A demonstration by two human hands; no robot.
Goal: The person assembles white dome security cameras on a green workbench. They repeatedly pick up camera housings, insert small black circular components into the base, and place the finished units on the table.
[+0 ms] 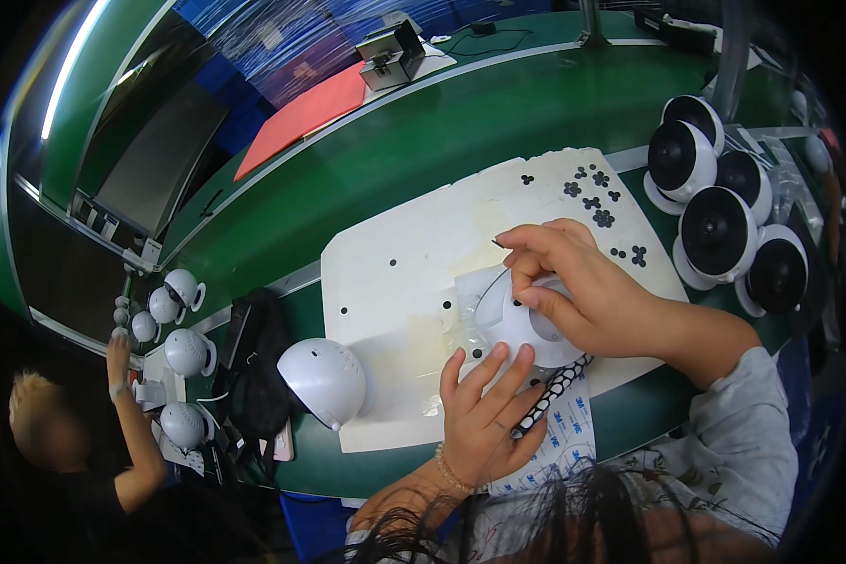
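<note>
A white rounded housing part (498,324) lies on the board in front of me. My left hand (484,414) rests its fingertips against its near edge. A black-and-white patterned stick-shaped tool (552,393) is held between that hand's thumb and index finger. Above the part, my right hand (578,296) has its fingers curled in a pinch. A small black dot (517,303) shows by the thumb tip, and a tiny dark sliver (496,242) sticks out at a fingertip. What the pinch holds is partly hidden.
The cream board (376,282) carries scattered black dots, with clusters of round black pads (603,218) at upper right. A white dome camera (322,381) sits on its left edge. Several black-faced cameras (719,230) stand right. A co-worker's hand (117,362) reaches toward white cameras at left.
</note>
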